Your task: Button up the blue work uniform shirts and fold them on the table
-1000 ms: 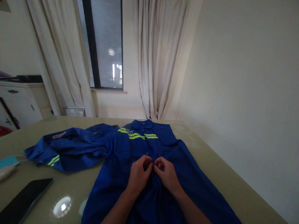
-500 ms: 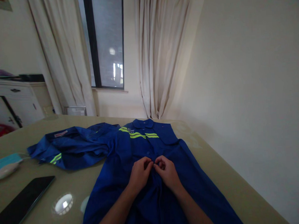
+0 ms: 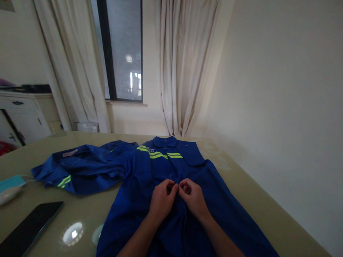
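Observation:
A blue work jacket (image 3: 142,182) with yellow-green stripes across the chest lies front up on the table, its collar at the far end. My left hand (image 3: 164,197) and my right hand (image 3: 193,197) meet at the front opening, just below a visible button (image 3: 170,175). Thumb and forefinger of each hand are pinched together on the jacket's front edge, and the fingertips of both hands nearly touch. Whatever small part sits between them is hidden by the fingers.
More crumpled blue cloth (image 3: 88,168) with a label and stripe lies left of the jacket; whether it is separate I cannot tell. A black phone or tablet (image 3: 25,235), a white mouse-like object (image 3: 6,195) and a light-blue face mask (image 3: 9,185) are on the table (image 3: 257,200). A wall stands right.
My left fingertips have shifted slightly right, closer to my right fingertips. Both hands stay at the same place on the jacket front, and the jacket lies as before.

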`<control>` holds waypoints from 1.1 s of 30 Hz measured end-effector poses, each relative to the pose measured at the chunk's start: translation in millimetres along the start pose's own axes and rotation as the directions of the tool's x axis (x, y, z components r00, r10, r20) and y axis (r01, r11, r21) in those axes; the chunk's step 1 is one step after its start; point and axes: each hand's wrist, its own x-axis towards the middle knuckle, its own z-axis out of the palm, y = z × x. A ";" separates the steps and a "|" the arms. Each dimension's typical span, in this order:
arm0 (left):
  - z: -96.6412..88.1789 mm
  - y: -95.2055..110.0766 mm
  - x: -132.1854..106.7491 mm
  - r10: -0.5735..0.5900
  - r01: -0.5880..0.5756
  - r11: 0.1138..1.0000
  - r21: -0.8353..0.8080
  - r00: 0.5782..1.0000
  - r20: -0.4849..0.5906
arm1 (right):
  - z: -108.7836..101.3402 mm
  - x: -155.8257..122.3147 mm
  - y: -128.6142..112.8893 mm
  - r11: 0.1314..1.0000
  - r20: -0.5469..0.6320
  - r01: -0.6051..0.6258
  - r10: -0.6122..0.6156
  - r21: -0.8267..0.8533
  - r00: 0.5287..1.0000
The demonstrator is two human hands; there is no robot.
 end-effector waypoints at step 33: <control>7.1 -9.5 6.0 -0.088 0.073 0.961 -0.266 0.995 -0.044 | 4.0 -1.1 -2.5 0.993 -0.032 0.002 -0.006 -0.121 0.999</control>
